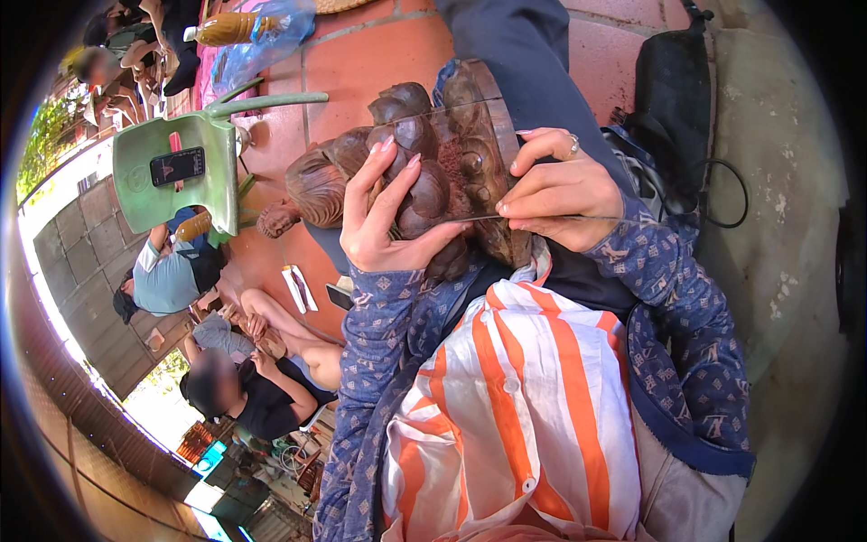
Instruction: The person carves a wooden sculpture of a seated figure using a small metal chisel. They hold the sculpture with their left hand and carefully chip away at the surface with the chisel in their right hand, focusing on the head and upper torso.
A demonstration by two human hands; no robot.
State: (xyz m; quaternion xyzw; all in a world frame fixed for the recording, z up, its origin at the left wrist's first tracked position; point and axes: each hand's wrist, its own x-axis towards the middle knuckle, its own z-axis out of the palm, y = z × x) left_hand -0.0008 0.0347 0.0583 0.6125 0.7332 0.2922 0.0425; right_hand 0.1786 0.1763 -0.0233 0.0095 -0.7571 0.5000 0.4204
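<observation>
A dark brown wood carving (432, 185) with rounded, bulging forms lies across my lap. My left hand (384, 212) grips its near side, index and middle fingers laid over a rounded lobe and the thumb stretched toward the right hand. In my right hand (560, 190) a thin, dark rod-like tool (479, 219) is pinched between thumb and fingers. Its left end reaches the carving close to my left thumb; its exact kind is too fine to make out. Reddish, rough-looking wood (456, 172) shows between the smooth lobes. A ring sits on one right-hand finger.
A green plastic chair (135, 203) at the left carries a phone (178, 167). Beyond it a bottle of brown liquid (226, 29) lies by a blue plastic bag. Two seated people (172, 275) work at the left. A black bag (668, 99) lies at the right on tiled floor.
</observation>
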